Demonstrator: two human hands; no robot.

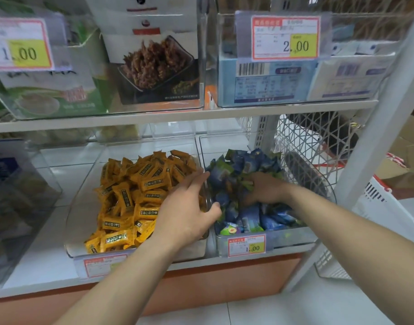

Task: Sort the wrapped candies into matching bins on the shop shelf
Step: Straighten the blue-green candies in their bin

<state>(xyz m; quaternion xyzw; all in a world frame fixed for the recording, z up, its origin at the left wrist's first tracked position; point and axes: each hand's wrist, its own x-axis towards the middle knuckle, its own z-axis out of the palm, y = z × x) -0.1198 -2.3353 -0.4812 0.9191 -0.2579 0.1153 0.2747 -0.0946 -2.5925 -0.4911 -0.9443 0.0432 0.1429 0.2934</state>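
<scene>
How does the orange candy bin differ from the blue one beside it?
The orange candy bin holds orange wrappers with dark labels; the blue candy bin holds blue-and-green ones. The orange bin shows bare floor at its left; the blue bin looks filled across. The right hand is buried in the blue bin; the left hand reaches over the wall between them. Both are clear plastic with price tags in front.

Orange candies [133,198] heaped loose in the left clear bin [77,231], blue-green ones [245,214] piled in the right bin [295,238], side by side on the lower shelf [37,263].
</scene>
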